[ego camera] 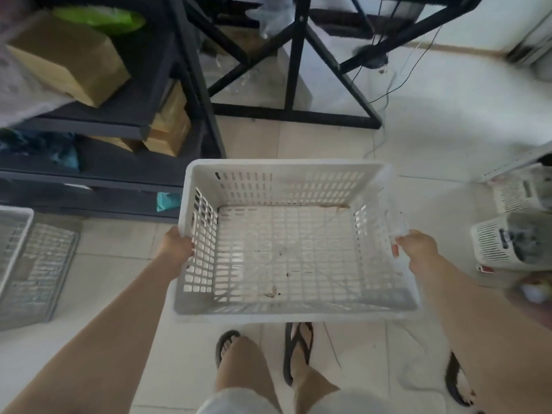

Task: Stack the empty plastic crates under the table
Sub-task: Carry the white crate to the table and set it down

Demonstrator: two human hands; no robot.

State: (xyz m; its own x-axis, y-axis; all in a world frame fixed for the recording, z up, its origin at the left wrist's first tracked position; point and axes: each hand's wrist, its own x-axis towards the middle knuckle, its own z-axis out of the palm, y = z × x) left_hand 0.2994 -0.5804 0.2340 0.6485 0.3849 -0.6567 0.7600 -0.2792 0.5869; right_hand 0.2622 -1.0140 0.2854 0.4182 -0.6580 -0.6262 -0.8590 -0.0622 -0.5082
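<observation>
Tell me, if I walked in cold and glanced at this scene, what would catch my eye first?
The big white slotted crate in mid-frame, held above the tiled floor with the left hand and right hand each in a grip on a side rim; it looks empty apart from a few specks. Next, the black table frame beyond it at the top, and a grey crate on the floor at the far left.

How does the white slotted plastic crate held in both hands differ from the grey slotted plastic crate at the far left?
The white slotted plastic crate is carried above the tiled floor, left hand and right hand gripping its side rims; the grey slotted plastic crate sits on the floor untouched. The white one is fully in view; the grey one is cut off by the frame edge. Both look empty, with perforated walls.
</observation>
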